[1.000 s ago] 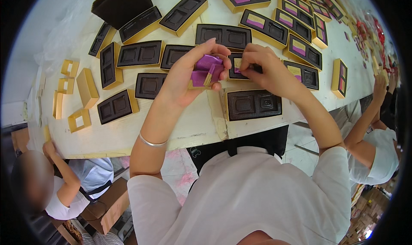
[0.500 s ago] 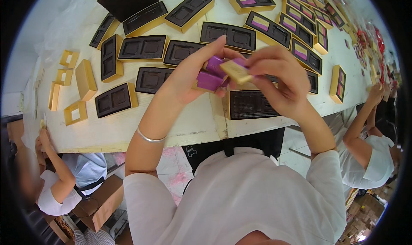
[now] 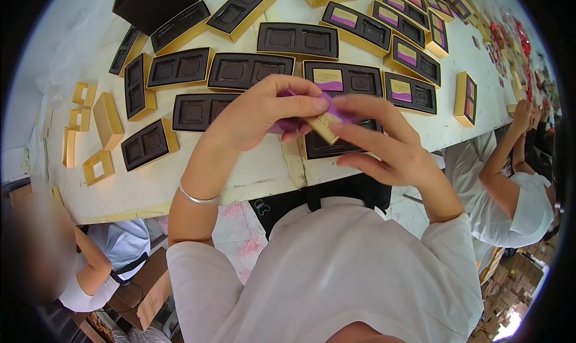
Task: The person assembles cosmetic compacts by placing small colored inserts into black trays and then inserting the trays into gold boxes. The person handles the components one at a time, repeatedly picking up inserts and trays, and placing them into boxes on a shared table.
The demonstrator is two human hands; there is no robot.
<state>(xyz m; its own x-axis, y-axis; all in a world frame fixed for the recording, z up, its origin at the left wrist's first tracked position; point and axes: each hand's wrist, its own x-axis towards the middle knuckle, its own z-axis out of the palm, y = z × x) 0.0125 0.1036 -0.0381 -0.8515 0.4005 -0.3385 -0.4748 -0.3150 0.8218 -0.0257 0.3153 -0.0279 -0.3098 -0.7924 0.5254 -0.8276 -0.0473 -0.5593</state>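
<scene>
My left hand [image 3: 261, 112] is closed around several small purple-wrapped chocolates [image 3: 288, 126], partly hidden by its fingers. Under its thumb sits a gold-and-purple wrapped chocolate [image 3: 324, 130], tilted down toward me. My right hand [image 3: 399, 142] touches this chocolate with its fingertips; its fingers are stretched out and spread, slightly blurred. Beneath both hands lies a gold box with a black two-well tray [image 3: 318, 149], partly covered. Just beyond it, another box holds one gold-and-purple chocolate [image 3: 328, 79] in its left well; its right well [image 3: 364, 82] is bare.
Several gold boxes with bare black trays [image 3: 180, 67] spread to the left and far side. Boxes with chocolates [image 3: 401, 91] stand at right. Gold frames [image 3: 97, 167] and a gold lid [image 3: 108, 122] lie far left. Other people [image 3: 510, 202] work at both sides.
The gold-and-purple chocolate has turned and come under my left thumb. My right hand's fingers have spread from their pinch on it. The view has shifted, so the boxes appear further left.
</scene>
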